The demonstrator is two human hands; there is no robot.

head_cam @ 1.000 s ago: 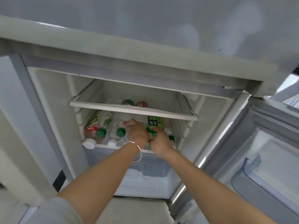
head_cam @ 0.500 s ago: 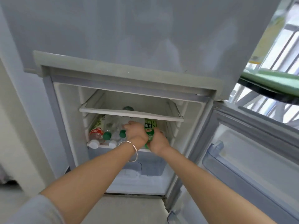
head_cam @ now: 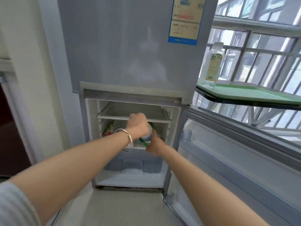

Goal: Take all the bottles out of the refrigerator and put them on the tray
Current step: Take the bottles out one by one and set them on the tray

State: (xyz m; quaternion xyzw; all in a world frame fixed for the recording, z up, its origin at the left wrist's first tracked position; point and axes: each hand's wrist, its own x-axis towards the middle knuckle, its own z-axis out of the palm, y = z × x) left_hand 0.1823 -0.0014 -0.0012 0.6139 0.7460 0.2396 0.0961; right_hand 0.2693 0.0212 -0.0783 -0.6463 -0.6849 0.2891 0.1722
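A grey two-door refrigerator (head_cam: pixel 130 54) stands on a pale floor (head_cam: pixel 114 209) against a white wall (head_cam: pixel 32 62). To its right is a barred window (head_cam: pixel 260 46). The upper door is closed. The lower door (head_cam: pixel 228 152) hangs wide open to the right.

One green tray (head_cam: pixel 252 93) lies on a dark-edged table top (head_cam: pixel 244 102) beside the refrigerator. One tall clear bottle (head_cam: pixel 212 64) stands upright at the tray's left corner.

Inside the lower compartment there is one white shelf (head_cam: pixel 117 117) and one frosted drawer (head_cam: pixel 132 165) at the bottom. Under the shelf, at the left side, lies a red-labelled bottle (head_cam: pixel 107 132); how many more lie behind the arms I cannot tell.

The left hand (head_cam: pixel 138 123), with one silver bracelet (head_cam: pixel 128 139) on its wrist, curls its fingers round a small clear bottle (head_cam: pixel 147 136) at the shelf's front edge. The right hand (head_cam: pixel 155 145) is blurred just below it, thumb up against that bottle. Whether its fingers close on anything cannot be told.

One blue-edged sticker (head_cam: pixel 185 20) sits at the upper door's top right corner, its print too blurred to read. The yellow-green label of the bottle on the tray is unreadable too.
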